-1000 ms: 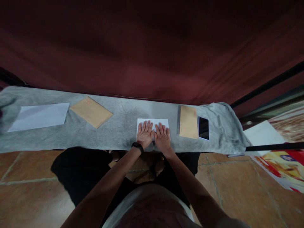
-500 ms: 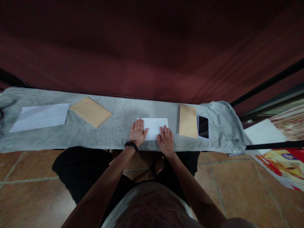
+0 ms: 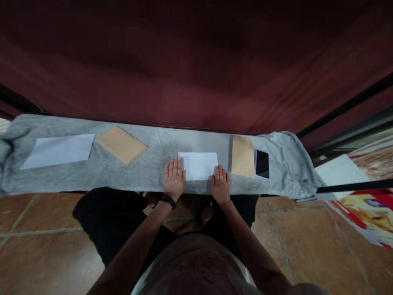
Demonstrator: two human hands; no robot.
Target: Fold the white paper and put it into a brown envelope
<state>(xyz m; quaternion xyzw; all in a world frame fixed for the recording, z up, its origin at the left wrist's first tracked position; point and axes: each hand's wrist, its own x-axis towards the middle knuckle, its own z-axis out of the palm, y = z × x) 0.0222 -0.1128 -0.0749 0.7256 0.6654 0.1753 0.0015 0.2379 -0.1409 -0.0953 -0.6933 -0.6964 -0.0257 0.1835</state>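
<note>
A white sheet of paper [image 3: 200, 166], perhaps folded, lies flat on the grey cloth [image 3: 159, 172] in front of me. At its left edge my left hand [image 3: 174, 178] rests flat with fingers stretched out, a dark band on the wrist. My right hand [image 3: 221, 184] lies flat by the paper's lower right corner, fingers extended. Neither hand holds anything. To the right sits a brown envelope [image 3: 243, 156], and another brown envelope [image 3: 121, 144] lies aslant to the left.
A larger white sheet [image 3: 61, 150] lies at the far left of the cloth. Right of the envelope is a phone [image 3: 262, 164] with a dark screen. A dark red curtain [image 3: 196, 98] hangs behind the cloth. A colourful printed package [image 3: 368, 215] and white paper [image 3: 342, 174] are at the far right.
Both hands have slid outward off the middle of the paper, the left one to the left and the right one to the right. More of the paper shows between them.
</note>
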